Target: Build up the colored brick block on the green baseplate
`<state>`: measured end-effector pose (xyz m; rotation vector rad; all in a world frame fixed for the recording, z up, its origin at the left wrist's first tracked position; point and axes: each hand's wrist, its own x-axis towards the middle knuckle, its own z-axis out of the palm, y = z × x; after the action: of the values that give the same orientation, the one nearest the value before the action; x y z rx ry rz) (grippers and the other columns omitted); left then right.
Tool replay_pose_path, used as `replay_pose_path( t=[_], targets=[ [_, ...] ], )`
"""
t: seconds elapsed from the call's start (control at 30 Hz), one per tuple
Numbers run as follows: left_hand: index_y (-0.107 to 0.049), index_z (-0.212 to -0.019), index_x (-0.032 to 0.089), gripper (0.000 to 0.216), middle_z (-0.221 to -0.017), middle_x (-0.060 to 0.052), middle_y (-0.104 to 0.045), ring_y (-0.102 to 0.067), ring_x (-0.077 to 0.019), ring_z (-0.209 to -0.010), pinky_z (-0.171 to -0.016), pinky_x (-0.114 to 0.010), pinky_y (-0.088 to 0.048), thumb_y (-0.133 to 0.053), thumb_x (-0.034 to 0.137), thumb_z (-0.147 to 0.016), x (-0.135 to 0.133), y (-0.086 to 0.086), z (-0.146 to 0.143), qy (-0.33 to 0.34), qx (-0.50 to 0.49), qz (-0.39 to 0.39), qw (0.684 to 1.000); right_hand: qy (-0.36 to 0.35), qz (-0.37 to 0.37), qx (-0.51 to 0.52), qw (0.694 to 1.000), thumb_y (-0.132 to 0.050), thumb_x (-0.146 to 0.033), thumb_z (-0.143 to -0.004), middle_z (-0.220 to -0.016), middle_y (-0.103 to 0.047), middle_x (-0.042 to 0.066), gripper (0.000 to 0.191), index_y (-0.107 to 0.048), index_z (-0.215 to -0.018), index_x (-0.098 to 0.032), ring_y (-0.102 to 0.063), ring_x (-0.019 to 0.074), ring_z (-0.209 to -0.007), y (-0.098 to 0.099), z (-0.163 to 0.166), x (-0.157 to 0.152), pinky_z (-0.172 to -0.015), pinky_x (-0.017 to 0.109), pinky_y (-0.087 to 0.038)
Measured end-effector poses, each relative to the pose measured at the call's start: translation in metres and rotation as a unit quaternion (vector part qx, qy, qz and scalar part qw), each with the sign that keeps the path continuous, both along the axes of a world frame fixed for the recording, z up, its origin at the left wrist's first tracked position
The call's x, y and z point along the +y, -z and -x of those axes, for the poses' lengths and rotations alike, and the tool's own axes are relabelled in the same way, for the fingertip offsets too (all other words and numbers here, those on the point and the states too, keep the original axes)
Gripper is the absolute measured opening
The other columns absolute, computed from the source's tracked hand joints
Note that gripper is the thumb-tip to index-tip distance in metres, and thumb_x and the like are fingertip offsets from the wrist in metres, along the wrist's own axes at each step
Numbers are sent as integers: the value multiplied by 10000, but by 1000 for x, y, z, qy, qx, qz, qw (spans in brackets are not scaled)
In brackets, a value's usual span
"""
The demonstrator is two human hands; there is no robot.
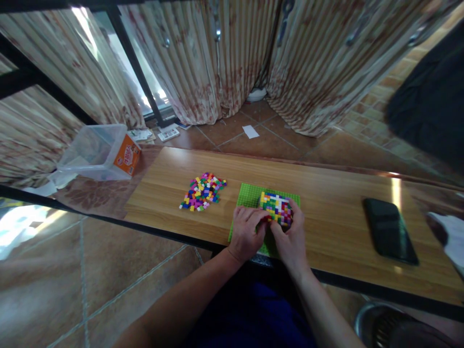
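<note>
A block built of many coloured toy bricks (276,205) stands on a green baseplate (250,192) near the table's front edge. My right hand (293,237) curls round the block's right side, its thumb at the near face. At the block's near left corner, the fingertips of my left hand (248,232) are pinched together, with a small red brick (267,218) showing at them. Whether that brick touches the block I cannot tell. Both hands hide part of the baseplate. Left of the plate lies a loose pile of small coloured bricks (203,191).
The wooden table (333,208) carries a dark phone-like slab (389,231) on the right. A clear plastic bin (96,152) with an orange label stands beyond the table's left end. White cloth or paper (449,237) lies at the right edge. Curtains (239,63) hang behind.
</note>
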<state>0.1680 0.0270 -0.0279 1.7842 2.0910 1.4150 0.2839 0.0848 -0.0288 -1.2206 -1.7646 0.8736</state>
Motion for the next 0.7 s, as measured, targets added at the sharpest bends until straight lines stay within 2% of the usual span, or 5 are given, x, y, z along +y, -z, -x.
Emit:
replay_pose_path(
  t=[0.37,0.5,0.6,0.7],
  targets=[
    [-659,-1035,221,174,-998,-48,-700,-598,-209,-931,-900,-405,-422,-575,241,-884,-1,2,0,7,7,1,1000,-13,-30,-24,999,-557,-310,-776,-1389,-442,175,651,-400,-1389,-160,-412,293,-1298,4,1,3,-1105,525,-300],
    [-645,-1062,215,197,-1032,-52,-696,-606,-209,-972,-939,-417,-409,-574,235,-879,-3,2,-2,12,13,-8,1000,-35,-40,-22,998,-552,-346,-807,-1389,-450,159,628,-405,-1397,-190,-412,295,-1297,8,-4,6,-1101,541,-293],
    [-617,-1135,218,270,-1089,-60,-681,-604,-207,-1037,-1002,-428,-385,-587,241,-868,-11,3,-3,11,16,-23,1000,-57,-24,-20,998,-568,-402,-828,-1386,-459,153,633,-408,-1406,-199,-428,299,-1284,10,-10,9,-1085,544,-312],
    [-612,-1151,222,286,-1091,-61,-671,-599,-204,-1051,-1015,-422,-390,-584,234,-867,-27,5,6,-24,16,-29,999,-66,7,-17,998,-628,-474,-796,-1396,-458,149,721,-399,-1421,-195,-461,293,-1256,10,-15,11,-1069,513,-346]
  ],
)
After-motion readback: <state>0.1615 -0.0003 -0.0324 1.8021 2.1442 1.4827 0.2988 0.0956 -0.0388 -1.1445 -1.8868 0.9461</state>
